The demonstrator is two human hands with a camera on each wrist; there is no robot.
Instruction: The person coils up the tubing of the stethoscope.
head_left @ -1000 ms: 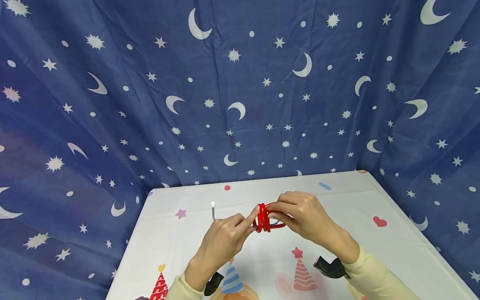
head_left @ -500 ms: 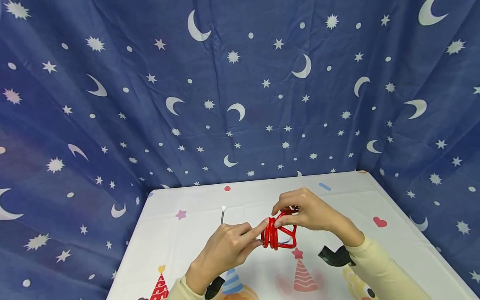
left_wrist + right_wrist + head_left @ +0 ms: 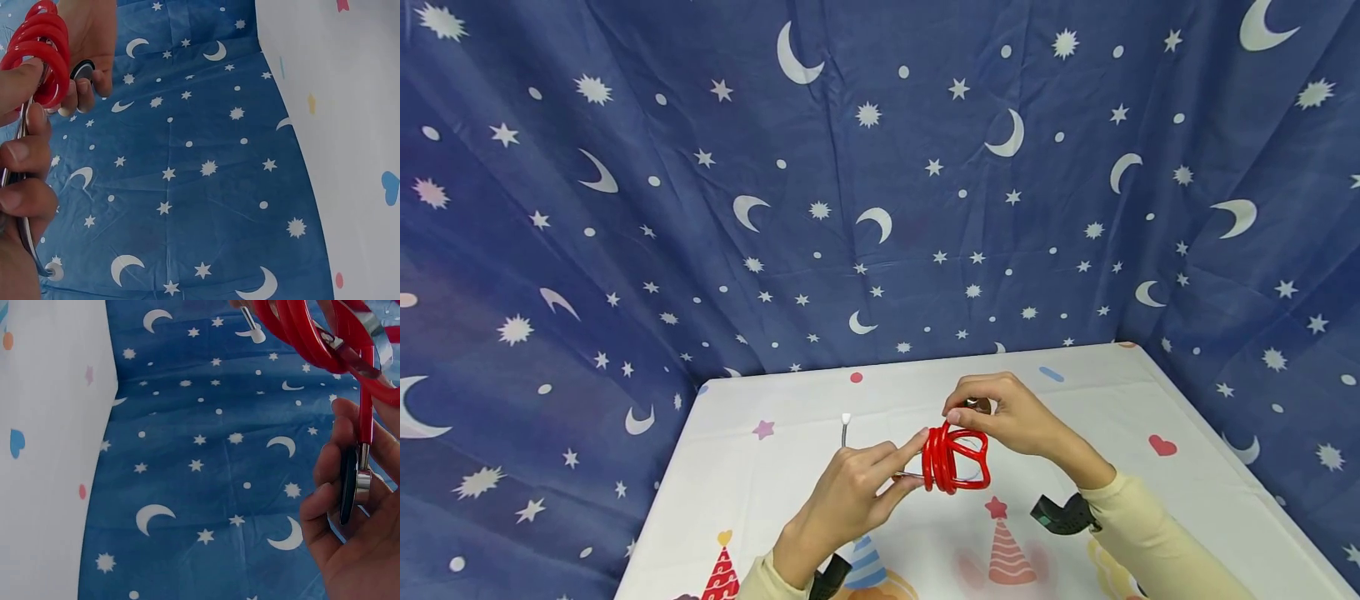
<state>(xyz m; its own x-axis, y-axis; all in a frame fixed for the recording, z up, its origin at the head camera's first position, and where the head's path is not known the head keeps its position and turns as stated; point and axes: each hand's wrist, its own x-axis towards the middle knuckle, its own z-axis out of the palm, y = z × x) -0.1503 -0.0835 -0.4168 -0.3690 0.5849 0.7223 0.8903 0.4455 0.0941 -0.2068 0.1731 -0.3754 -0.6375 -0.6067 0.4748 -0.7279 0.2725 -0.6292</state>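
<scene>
A stethoscope with red tubing (image 3: 937, 460) is held above the table, its tubing wound in several loops around the metal ear tubes. My left hand (image 3: 853, 482) grips the ear tubes at the left of the coil, thumb and index finger beside the loops. A white ear tip (image 3: 846, 417) sticks up behind that hand. At the upper right of the coil, my right hand (image 3: 1017, 418) pinches the free end of the tubing near the chest piece (image 3: 350, 485). In the right wrist view, the disc rests against the curled fingers. The left wrist view shows the metal tubes (image 3: 24, 125) in the left hand.
The table (image 3: 1097, 400) has a white cloth printed with party hats, a star and a heart. A blue curtain (image 3: 865, 183) with moons and stars hangs behind and at both sides. Black straps with camera mounts (image 3: 1063, 514) sit on the wrists.
The coil has moved right and nearer to me. My right hand has let go of the loops and now lifts the tubing end at the chest piece, just above the coil.
</scene>
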